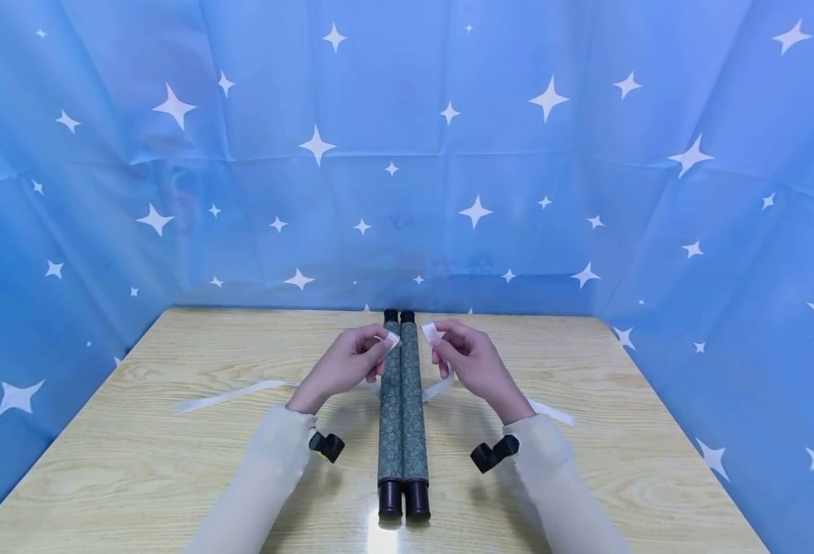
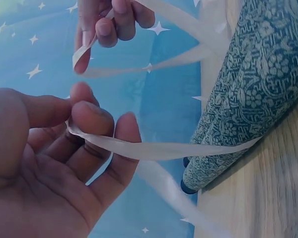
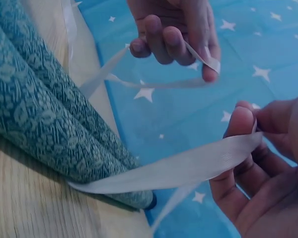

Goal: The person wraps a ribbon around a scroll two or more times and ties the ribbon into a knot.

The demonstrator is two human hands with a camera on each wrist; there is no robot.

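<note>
A scroll [image 1: 391, 423] in green patterned cloth, rolled from both ends into two side-by-side rolls with dark end knobs, lies lengthwise on the table. A white ribbon [image 2: 174, 150] runs out from beneath it on both sides. Left of the rolls, my left hand [image 1: 348, 360] pinches the ribbon between thumb and index finger, slightly above the scroll. On the other side my right hand [image 1: 475, 362] pinches another stretch of the ribbon [image 3: 184, 166] the same way, its folded tip [image 1: 430, 332] sticking up. Between the two hands is a small gap over the rolls.
Loose ribbon tails trail over the wooden table [image 1: 171, 477], one out to the left and one to the right behind the wrists. A blue curtain [image 1: 407, 200] with white stars hangs around the back and sides. Small black cameras [image 1: 495, 454] sit on both wrists.
</note>
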